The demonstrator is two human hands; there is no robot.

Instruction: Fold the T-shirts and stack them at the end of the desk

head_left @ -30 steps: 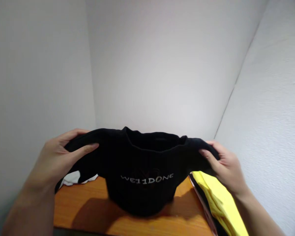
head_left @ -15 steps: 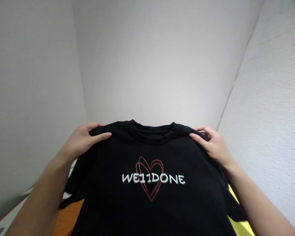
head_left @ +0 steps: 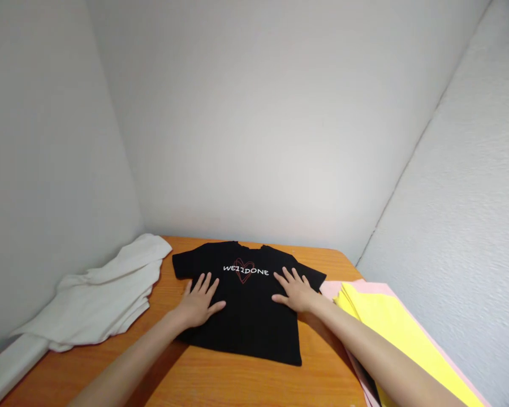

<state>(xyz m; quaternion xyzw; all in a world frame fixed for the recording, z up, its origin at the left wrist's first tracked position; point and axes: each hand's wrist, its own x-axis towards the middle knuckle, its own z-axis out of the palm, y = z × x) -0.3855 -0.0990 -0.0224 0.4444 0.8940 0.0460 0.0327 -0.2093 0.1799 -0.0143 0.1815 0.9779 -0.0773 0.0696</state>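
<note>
A black T-shirt (head_left: 246, 322) lies spread front up, its neck toward the back wall. White "WE11DONE" lettering and a red heart outline show on its chest. My left hand (head_left: 198, 304) rests flat on the shirt's left side with fingers spread, below the left sleeve. On the right side of the chest lies my right hand (head_left: 296, 291), fingers apart and palm down. Neither hand grips the cloth.
The shirt is on an orange wooden table (head_left: 220, 379) that reaches the wall. A crumpled white cloth (head_left: 106, 299) lies at the left. Folded yellow cloth (head_left: 390, 328) sits over pink cloth (head_left: 377, 287) at the right, partly behind my right forearm.
The shirt was held up by its shoulders in both hands; now it lies flat on the table. Both hands have let go of the shoulders and moved down onto its front.
</note>
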